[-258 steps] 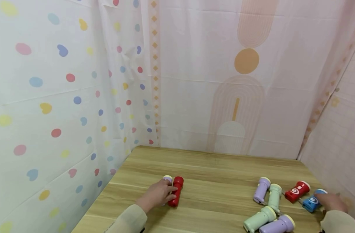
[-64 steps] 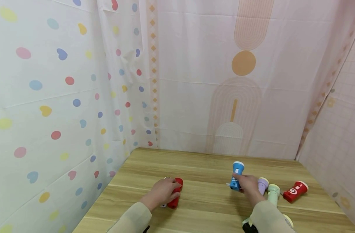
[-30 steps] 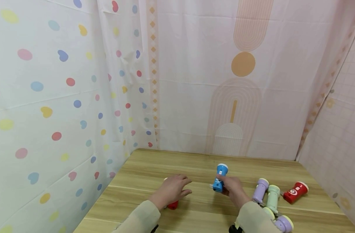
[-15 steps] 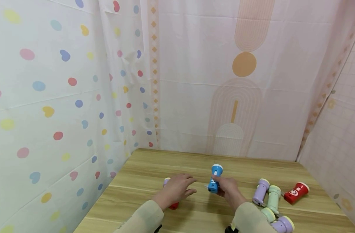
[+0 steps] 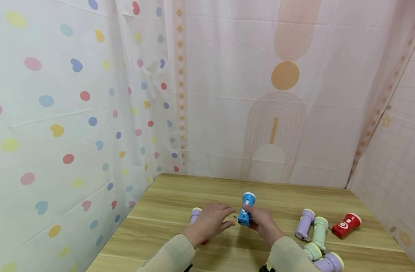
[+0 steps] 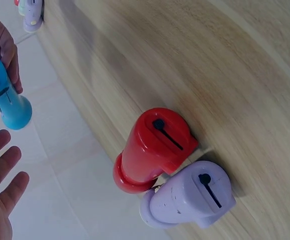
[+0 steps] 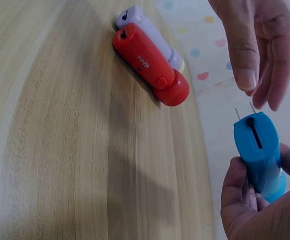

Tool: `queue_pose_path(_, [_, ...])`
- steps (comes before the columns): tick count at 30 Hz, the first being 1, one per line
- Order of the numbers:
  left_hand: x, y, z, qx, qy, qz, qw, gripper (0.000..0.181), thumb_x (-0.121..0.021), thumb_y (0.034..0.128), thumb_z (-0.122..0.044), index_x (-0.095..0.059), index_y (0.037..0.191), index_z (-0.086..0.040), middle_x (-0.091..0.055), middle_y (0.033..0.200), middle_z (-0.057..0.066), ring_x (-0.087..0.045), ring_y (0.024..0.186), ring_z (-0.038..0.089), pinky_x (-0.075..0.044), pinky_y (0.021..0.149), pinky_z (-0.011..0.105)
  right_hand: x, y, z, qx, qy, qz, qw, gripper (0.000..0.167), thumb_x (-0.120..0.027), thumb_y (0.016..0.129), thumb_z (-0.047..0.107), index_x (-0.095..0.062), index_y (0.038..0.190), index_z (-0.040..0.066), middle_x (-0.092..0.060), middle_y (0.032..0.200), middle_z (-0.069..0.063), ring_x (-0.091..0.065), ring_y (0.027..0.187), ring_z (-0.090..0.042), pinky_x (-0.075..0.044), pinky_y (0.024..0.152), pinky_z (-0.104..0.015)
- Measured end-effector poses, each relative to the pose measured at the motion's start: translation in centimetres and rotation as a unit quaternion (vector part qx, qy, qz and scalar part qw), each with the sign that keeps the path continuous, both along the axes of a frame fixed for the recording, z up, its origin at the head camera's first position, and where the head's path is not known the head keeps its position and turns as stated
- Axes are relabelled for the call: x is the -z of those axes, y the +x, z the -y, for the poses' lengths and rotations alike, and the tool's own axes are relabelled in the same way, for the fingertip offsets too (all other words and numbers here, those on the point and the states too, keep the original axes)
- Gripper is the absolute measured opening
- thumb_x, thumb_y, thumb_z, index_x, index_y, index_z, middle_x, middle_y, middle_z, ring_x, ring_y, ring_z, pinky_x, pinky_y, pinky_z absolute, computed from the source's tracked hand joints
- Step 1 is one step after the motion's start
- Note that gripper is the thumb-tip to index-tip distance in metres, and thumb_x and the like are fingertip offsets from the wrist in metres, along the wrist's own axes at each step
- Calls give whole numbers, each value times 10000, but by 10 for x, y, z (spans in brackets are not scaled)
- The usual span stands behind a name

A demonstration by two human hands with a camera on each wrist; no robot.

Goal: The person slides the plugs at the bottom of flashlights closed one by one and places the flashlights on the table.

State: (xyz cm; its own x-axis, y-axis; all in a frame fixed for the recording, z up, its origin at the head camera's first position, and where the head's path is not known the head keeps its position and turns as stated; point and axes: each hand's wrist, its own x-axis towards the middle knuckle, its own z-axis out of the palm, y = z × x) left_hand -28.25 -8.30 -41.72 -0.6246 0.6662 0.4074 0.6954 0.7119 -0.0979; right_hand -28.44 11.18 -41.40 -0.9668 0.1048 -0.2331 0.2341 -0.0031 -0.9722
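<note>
My right hand [image 5: 267, 223] grips a blue flashlight [image 5: 245, 211] above the middle of the table. Two thin metal prongs [image 7: 244, 111] stick out of the flashlight's side near its tail. Close by on the left, my left hand [image 5: 212, 223] hovers with loosely extended fingers; the right wrist view shows a small gap between it and the prongs. Below the left hand, a red flashlight [image 6: 155, 145] and a purple flashlight [image 6: 187, 195] lie side by side, partly hidden in the head view.
On the right of the wooden table [image 5: 180, 189] lie another purple flashlight [image 5: 305, 223], a green flashlight [image 5: 319, 232], a second red flashlight [image 5: 346, 225], another green one and another purple one near the front. Patterned curtains [image 5: 221, 94] enclose the table's back and sides.
My right hand has carried the blue flashlight from the far right to the middle. My left hand has come off the red and purple flashlights and moved right, towards the blue one.
</note>
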Motion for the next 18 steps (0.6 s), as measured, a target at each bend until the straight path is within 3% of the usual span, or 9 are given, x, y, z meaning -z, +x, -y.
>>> queue_pose_path(8, [4, -1, -2, 300, 269, -329, 9986, 358, -705, 923, -370, -695, 1218, -168, -701, 1135, -47, -663, 1009, 98, -548, 832, 297, 0, 0, 8, -22, -88, -5, 10000, 539, -697, 942, 262, -516, 1189, -181, -649, 959, -210, -643, 790, -242, -574, 683, -337])
queue_pose_path(18, [5, 0, -2, 458, 395, -290, 9977, 324, -696, 932, -345, -703, 1202, -166, -694, 1187, -53, -654, 1062, 96, -538, 872, 292, 0, 2, 17, -95, -288, -52, 9995, 445, -686, 948, 240, -566, 1109, -157, -670, 845, -127, -645, 709, -182, -567, 641, -301])
